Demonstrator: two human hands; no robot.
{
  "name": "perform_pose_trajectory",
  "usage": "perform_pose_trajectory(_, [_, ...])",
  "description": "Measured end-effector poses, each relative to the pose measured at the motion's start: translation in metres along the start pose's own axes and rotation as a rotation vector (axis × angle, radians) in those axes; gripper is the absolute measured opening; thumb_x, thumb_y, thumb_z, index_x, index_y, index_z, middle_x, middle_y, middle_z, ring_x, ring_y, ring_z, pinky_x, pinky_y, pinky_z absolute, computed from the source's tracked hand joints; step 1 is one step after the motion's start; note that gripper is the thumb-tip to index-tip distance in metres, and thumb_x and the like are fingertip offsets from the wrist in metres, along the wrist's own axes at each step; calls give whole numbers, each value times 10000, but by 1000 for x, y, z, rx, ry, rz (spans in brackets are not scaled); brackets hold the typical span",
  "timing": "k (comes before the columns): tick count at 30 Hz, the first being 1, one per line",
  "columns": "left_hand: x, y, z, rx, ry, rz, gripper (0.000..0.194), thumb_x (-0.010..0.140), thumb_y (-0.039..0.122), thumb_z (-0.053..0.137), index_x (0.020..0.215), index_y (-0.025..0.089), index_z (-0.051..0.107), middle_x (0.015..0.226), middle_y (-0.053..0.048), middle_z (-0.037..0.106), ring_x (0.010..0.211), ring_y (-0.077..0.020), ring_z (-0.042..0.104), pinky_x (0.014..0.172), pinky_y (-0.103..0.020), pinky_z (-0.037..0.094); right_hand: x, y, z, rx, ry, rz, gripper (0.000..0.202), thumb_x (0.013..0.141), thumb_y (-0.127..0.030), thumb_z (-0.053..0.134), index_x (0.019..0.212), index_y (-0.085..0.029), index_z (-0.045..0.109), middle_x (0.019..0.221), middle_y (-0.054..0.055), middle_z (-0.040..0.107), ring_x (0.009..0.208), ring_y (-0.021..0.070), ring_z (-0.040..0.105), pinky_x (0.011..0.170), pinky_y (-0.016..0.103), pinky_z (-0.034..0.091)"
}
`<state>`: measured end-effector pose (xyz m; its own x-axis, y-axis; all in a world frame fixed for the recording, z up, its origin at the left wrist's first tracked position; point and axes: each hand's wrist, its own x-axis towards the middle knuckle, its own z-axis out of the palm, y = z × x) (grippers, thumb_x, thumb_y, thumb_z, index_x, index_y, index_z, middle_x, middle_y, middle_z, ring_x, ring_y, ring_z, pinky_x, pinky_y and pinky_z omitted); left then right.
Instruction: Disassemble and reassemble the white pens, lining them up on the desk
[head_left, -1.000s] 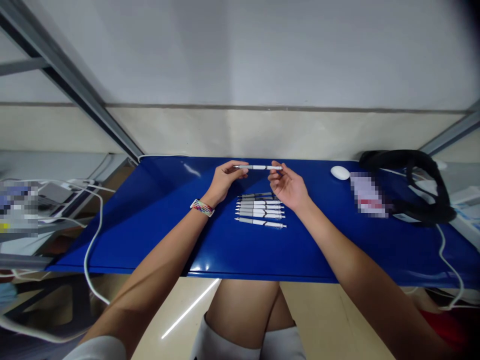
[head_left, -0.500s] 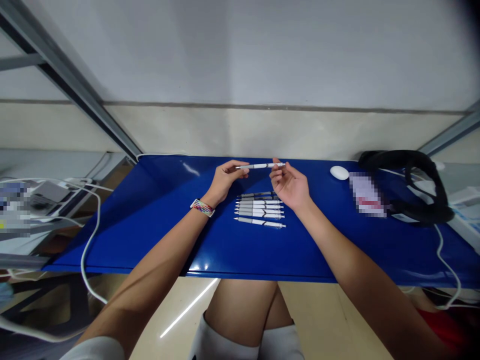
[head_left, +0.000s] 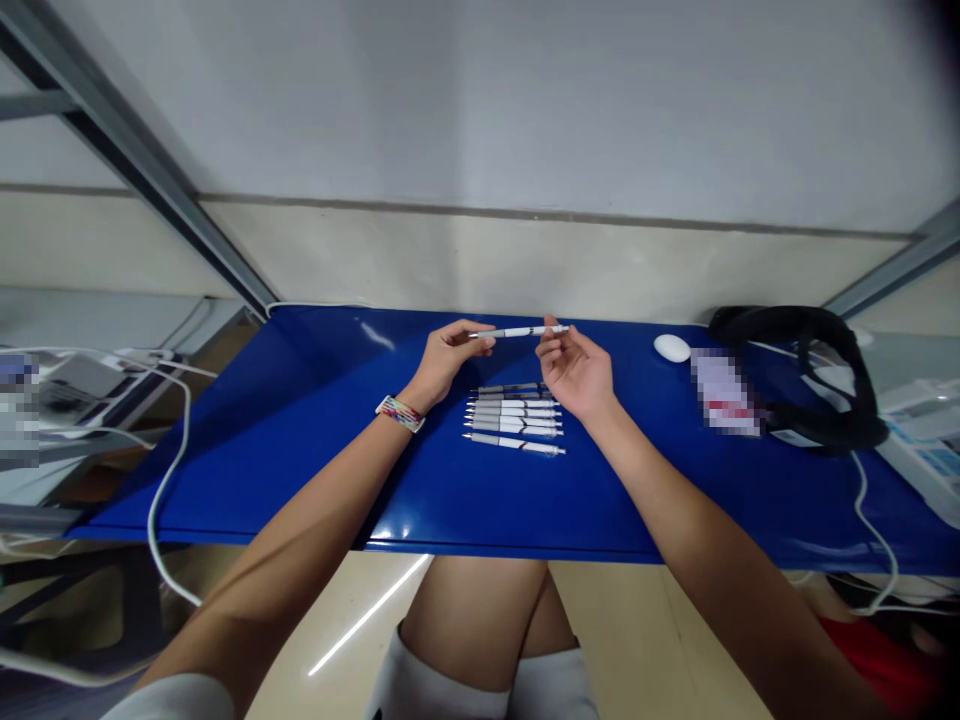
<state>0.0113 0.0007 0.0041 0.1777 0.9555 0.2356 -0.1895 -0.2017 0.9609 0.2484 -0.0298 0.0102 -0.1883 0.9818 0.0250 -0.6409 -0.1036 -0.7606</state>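
In the head view, the left hand [head_left: 441,365] pinches a white-and-gray pen [head_left: 517,331] near its tip while the right hand's fingers grip its opposite end, a two-ended hold that likely steadies it above the blue table [head_left: 300,430], beyond closely aligned pens [head_left: 525,429].

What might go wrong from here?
The slim white-and-grey pen could slip, since the left hand and right hand seem to hold it only by its ends, above the glossy blue tabletop. If dropped, it might knock the closely lined-up row of similar pens just in front of the person askew.
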Motion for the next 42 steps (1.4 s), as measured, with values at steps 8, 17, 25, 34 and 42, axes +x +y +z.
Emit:
perform_pose_trajectory(8, [-1,3,3,-5,5,-12,346,740,365,944,1008,178,829,898,-54,796,762,-146,711,796,-313,596,3,2,-4,19,14,2,259,928,-374,730,1148,-237,729,949,44,736,839,151,678,706,245,637])
perform_pose_trajectory(17, [0,0,2,-10,17,-19,338,724,343,950,997,181,832,843,-40,788,775,-150,714,797,-306,579,1,1,1,81,75,27,239,931,-333,683,1124,-205,746,961,67,738,834,162,676,698,256,639])
perform_pose_trajectory(25, [0,-2,2,39,10,-1,327,749,339,928,1007,172,817,854,-46,790,780,-160,723,812,-331,592,4,3,0,19,97,2,195,925,-348,726,1075,-223,737,913,57,725,812,169,671,700,272,639])
perform_pose_trajectory(34, [0,2,2,-9,25,-12,323,722,334,949,981,182,831,824,-32,786,765,-148,719,803,-310,583,0,1,2,55,70,15,234,908,-350,708,1095,-212,739,915,61,716,810,168,652,684,267,621])
perform_pose_trajectory(42, [0,1,3,19,26,-10,319,729,330,939,987,178,827,847,-45,791,777,-161,717,815,-335,589,1,3,0,22,62,-7,268,923,-402,715,1122,-222,730,875,45,686,799,166,651,684,276,615])
